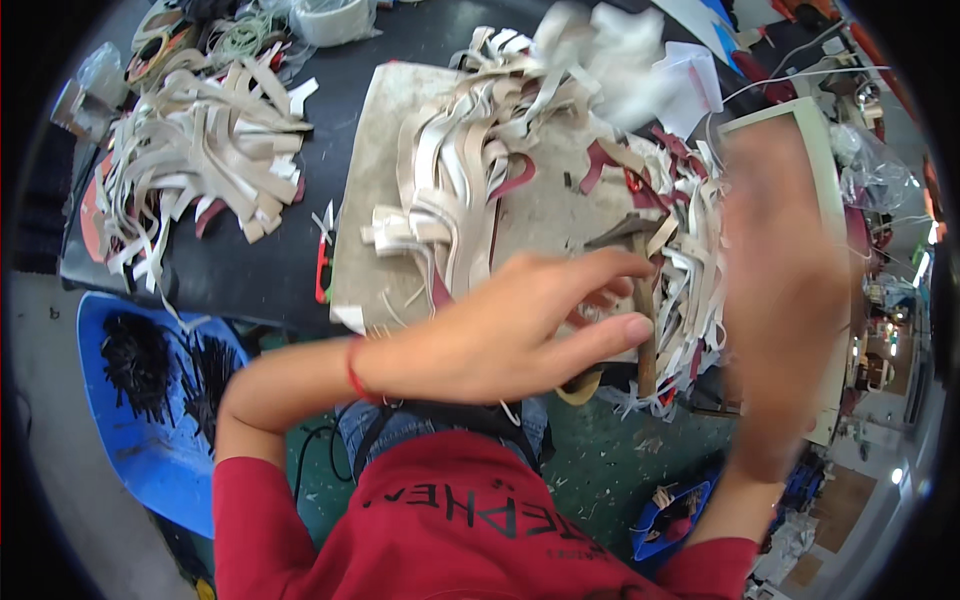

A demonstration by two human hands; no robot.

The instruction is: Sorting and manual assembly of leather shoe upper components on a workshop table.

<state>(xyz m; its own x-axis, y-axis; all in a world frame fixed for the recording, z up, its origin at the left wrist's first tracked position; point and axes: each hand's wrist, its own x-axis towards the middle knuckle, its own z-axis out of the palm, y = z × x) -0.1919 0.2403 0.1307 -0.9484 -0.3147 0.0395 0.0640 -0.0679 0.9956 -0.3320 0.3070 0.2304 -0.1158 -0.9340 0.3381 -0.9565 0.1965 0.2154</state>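
My left hand [510,325] hovers over the front of a worn, pale board [385,130]. Its thumb and index finger stand apart, with their tips at the wooden handle of a hammer [646,350]; whether they touch it I cannot tell. The hammer's dark head points away from me. Smeared by motion, my right hand [785,230] is at the right, in front of a pale green panel [825,190]; its fingers cannot be made out. Beige and white strips [450,190] lie heaped on the board, and more strips [690,260] crowd beside the hammer.
Another heap of strips [220,150] covers the left of the black table [335,110]. Red-handled snips [323,265] lie beside the board. A blue tub [130,440] with black strips stands below left. A blurred white thing [605,60] is at the back.
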